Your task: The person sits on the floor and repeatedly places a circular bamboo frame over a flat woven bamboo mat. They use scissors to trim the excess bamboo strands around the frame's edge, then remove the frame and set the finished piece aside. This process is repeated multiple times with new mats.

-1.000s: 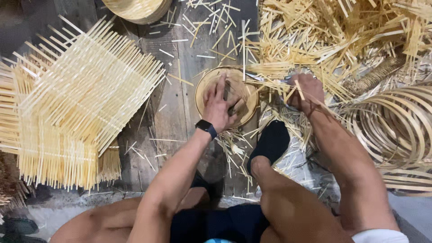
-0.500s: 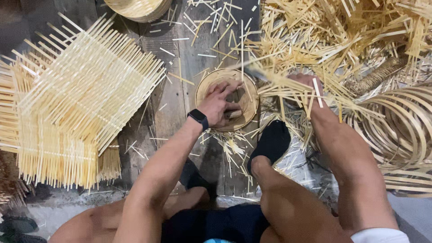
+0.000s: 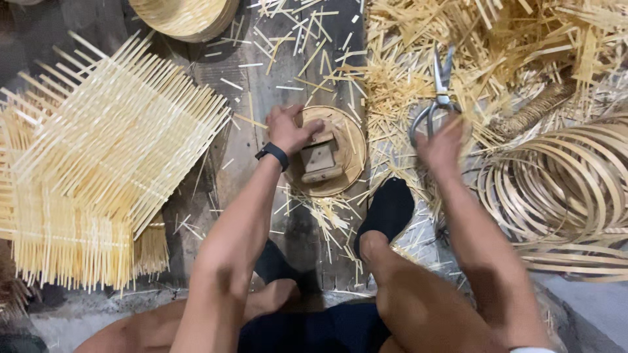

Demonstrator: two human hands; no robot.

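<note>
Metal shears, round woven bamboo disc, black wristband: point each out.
Metal shears (image 3: 442, 82), head view, on the blades near the pivot.
Round woven bamboo disc (image 3: 352, 140), head view, on its right rim.
Black wristband (image 3: 272, 154), head view, on the band.

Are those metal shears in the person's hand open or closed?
Closed: the metal shears in the right hand show both blades together, pointing away.

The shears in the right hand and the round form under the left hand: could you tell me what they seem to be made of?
Shears: bare grey metal, judging by the dull sheen. Round form: pale wood or bamboo, matt and unpainted, with a woody tan colour; which one is unclear.
</note>
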